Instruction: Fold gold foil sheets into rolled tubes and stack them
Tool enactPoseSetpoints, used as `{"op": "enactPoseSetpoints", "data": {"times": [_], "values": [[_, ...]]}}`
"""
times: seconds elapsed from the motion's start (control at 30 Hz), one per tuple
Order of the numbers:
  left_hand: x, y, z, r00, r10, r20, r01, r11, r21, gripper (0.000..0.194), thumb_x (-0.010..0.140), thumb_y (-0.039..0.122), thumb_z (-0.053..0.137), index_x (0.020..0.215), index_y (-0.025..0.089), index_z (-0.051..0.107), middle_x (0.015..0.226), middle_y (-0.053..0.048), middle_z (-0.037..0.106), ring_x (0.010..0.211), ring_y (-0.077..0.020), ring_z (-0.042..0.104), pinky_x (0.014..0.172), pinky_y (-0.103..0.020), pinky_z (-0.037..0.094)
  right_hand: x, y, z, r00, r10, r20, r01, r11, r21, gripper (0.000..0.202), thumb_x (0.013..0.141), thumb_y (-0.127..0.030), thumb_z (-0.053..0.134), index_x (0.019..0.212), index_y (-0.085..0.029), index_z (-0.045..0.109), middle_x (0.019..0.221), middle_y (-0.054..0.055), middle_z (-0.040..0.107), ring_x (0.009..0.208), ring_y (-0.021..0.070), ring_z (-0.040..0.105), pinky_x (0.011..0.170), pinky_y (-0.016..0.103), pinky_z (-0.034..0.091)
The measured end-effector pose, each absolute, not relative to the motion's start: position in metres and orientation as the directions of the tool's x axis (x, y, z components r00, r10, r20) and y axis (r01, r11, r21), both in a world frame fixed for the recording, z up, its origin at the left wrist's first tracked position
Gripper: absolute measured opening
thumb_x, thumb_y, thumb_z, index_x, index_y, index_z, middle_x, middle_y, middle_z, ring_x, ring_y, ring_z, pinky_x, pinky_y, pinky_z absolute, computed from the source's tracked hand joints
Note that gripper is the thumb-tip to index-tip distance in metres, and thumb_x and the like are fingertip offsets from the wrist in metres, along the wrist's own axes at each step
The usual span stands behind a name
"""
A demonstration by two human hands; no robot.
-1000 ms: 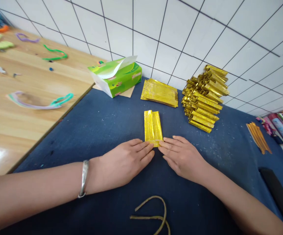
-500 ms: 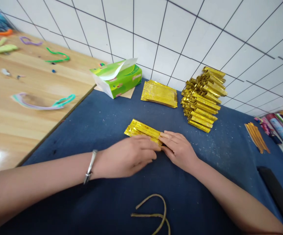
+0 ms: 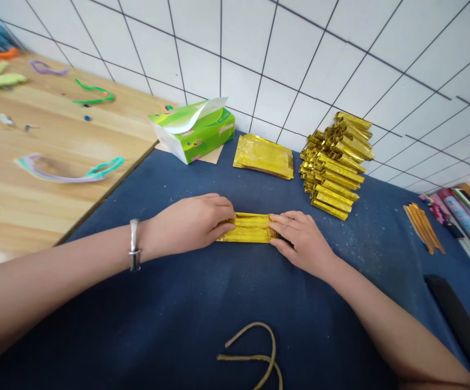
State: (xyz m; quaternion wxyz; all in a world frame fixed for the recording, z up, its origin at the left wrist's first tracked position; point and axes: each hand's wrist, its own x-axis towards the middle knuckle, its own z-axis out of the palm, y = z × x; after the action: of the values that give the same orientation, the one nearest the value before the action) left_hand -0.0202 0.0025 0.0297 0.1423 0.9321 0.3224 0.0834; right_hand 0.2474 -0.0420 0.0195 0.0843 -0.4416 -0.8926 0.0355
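Hands (image 3: 196, 221) | on gold foil strip (image 3: 252, 231) (one at each end)

A silver bangle (image 3: 134, 245) — slim and shiny — circles the left wrist (image 3: 148, 238).

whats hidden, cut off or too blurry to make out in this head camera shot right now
All in the head view:
Gold strip: part of its left end is hidden by the left hand.
Cord: cut off by the bottom edge.
Black object: cut off at the lower right, so its kind is unclear.
Folded gold pieces: they overlap, hiding their exact count.
Green box: print too small and blurred to read.
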Motion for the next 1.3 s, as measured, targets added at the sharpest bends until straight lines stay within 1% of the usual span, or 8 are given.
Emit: {"op": "enactPoseSetpoints", "data": {"times": [0.2,0.3,0.47,0.57,0.7,0.77,1.07,1.3], "values": [[-0.016,-0.01,0.04,0.779,0.623,-0.069,0.579,-0.674,0.459,0.023,0.09,0.031,0.043,0.09,0.021,0.064,0.089,-0.001,0.06,0.079,-0.0121,0.057,0.073,-0.023,0.044,0.253,-0.035,0.018,-0.588,0.801,0.115,0.797,0.598,-0.082,0.035,0.089,-0.025,0.048,0.123,-0.021,0.053,0.127,0.004,0.056,0.111,0.0231,0.045,0.088,0.041,0.037],[-0.01,-0.02,0.045,0.842,0.53,-0.106,0.482,-0.648,0.589,0.019,0.088,0.027,0.046,0.09,0.022,0.064,0.087,0.001,0.062,0.079,-0.0101,0.058,0.073,-0.02,0.043,0.254,-0.032,0.016,-0.568,0.811,0.139,0.814,0.579,-0.055,0.036,0.088,-0.023,0.048,0.123,-0.02,0.053,0.128,0.005,0.055,0.11,0.0231,0.045,0.087,0.042,0.037],[-0.001,-0.034,0.05,0.947,0.311,-0.076,0.256,-0.596,0.761,0.028,0.084,0.024,0.054,0.112,0.023,0.058,0.104,0.0,0.063,0.087,-0.0095,0.059,0.076,-0.017,0.044,0.25,-0.026,0.009,-0.598,0.788,0.145,0.794,0.608,-0.034,0.036,0.088,-0.014,0.044,0.121,-0.021,0.055,0.128,0.004,0.055,0.105,0.0222,0.046,0.085,0.04,0.039],[-0.002,-0.03,0.044,0.946,0.319,-0.054,0.234,-0.561,0.794,0.025,0.085,0.023,0.052,0.109,0.023,0.058,0.101,0.002,0.064,0.081,-0.008,0.059,0.074,-0.016,0.044,0.247,-0.024,0.003,-0.619,0.77,0.154,0.772,0.632,-0.059,0.037,0.088,-0.011,0.042,0.122,-0.021,0.055,0.126,0.004,0.056,0.104,0.0213,0.047,0.084,0.038,0.04],[-0.006,-0.007,0.027,0.721,0.691,0.059,0.471,-0.55,0.69,0.015,0.085,0.025,0.05,0.095,0.02,0.06,0.087,0.002,0.063,0.077,-0.0097,0.057,0.072,-0.02,0.043,0.246,-0.024,-0.002,-0.616,0.763,0.196,0.766,0.638,-0.079,0.035,0.09,-0.014,0.041,0.12,-0.02,0.056,0.124,0.005,0.058,0.103,0.0209,0.048,0.084,0.038,0.04],[-0.004,0.005,0.019,0.655,0.752,0.075,0.544,-0.538,0.644,0.016,0.082,0.027,0.053,0.095,0.019,0.059,0.086,0.001,0.061,0.073,-0.0099,0.055,0.068,-0.021,0.042,0.247,-0.025,-0.003,-0.614,0.759,0.218,0.763,0.641,-0.084,0.035,0.09,-0.014,0.04,0.12,-0.02,0.056,0.123,0.005,0.058,0.103,0.0207,0.049,0.084,0.038,0.041],[0.021,0.011,0.008,0.65,0.744,0.157,0.584,-0.621,0.522,0.013,0.078,0.028,0.059,0.086,0.019,0.06,0.078,0.001,0.058,0.066,-0.0097,0.051,0.06,-0.021,0.039,0.249,-0.026,-0.008,-0.61,0.745,0.271,0.75,0.653,-0.109,0.033,0.091,-0.016,0.039,0.119,-0.02,0.056,0.123,0.005,0.059,0.104,0.0204,0.05,0.085,0.038,0.041],[0.023,0.009,0.002,0.744,0.611,0.27,0.495,-0.776,0.39,0.018,0.088,0.025,0.048,0.088,0.019,0.064,0.087,-0.002,0.061,0.084,-0.0125,0.057,0.078,-0.025,0.043,0.249,-0.026,-0.007,-0.611,0.748,0.257,0.746,0.653,-0.126,0.033,0.092,-0.017,0.036,0.119,-0.018,0.056,0.122,0.006,0.059,0.104,0.0193,0.049,0.085,0.038,0.041]]}}
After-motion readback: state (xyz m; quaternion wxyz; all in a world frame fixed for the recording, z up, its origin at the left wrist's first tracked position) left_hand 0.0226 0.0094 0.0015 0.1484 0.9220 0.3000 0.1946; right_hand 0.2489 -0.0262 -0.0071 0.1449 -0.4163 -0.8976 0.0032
